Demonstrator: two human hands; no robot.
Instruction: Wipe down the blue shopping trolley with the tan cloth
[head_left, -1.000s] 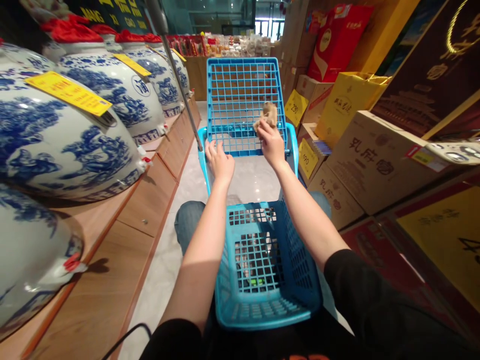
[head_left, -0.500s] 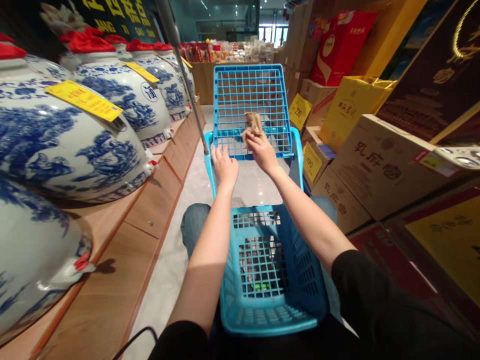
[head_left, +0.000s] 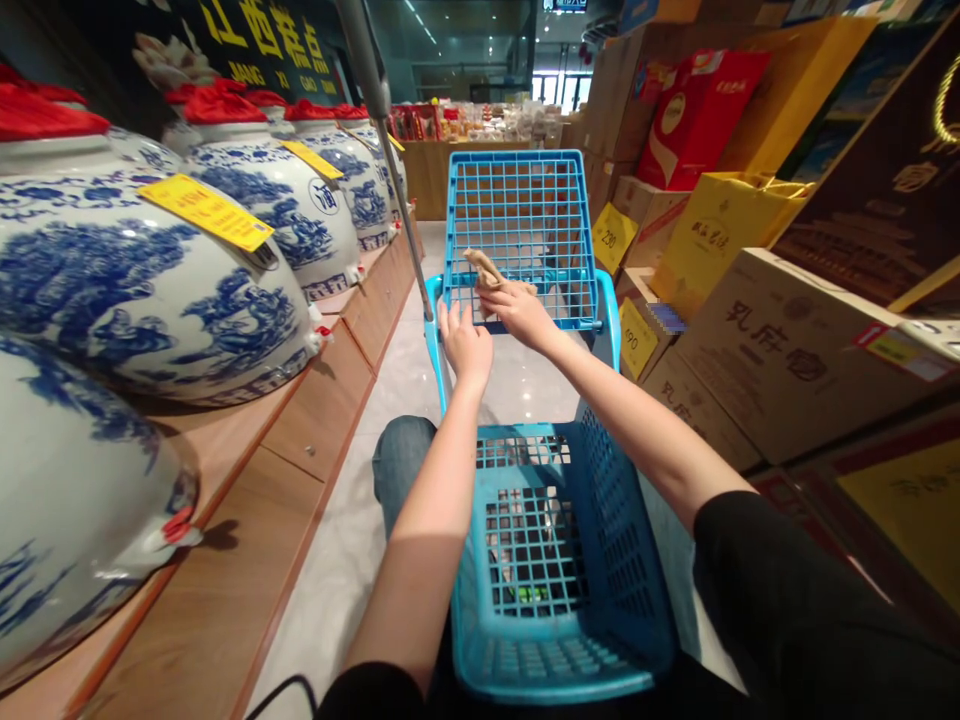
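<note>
In front of me is a blue shopping cart with a tilted grid basket (head_left: 517,170) at its far end and a lower basket (head_left: 555,675) close to my body. My right hand (head_left: 521,312) is closed on a crumpled brown cloth (head_left: 486,268), held against the near edge of the grid basket. Beside it, my left hand (head_left: 466,345) lies with fingers stretched out at the left corner of the blue frame, near the foot of a grey pole (head_left: 405,200). The fingertips seem to touch the frame; their undersides are hidden.
Large blue-and-white jars (head_left: 135,270) with red cloth tops stand on a wooden shelf (head_left: 292,455) to the left. Stacked cartons (head_left: 817,350), a yellow bag (head_left: 712,240) and a red box (head_left: 701,120) crowd the right. A goods counter (head_left: 480,165) stands ahead.
My right hand has moved left along the edge, closer to my left hand, and the cloth now leans leftward. The whole view has shifted slightly; my left hand stays on the frame corner.
</note>
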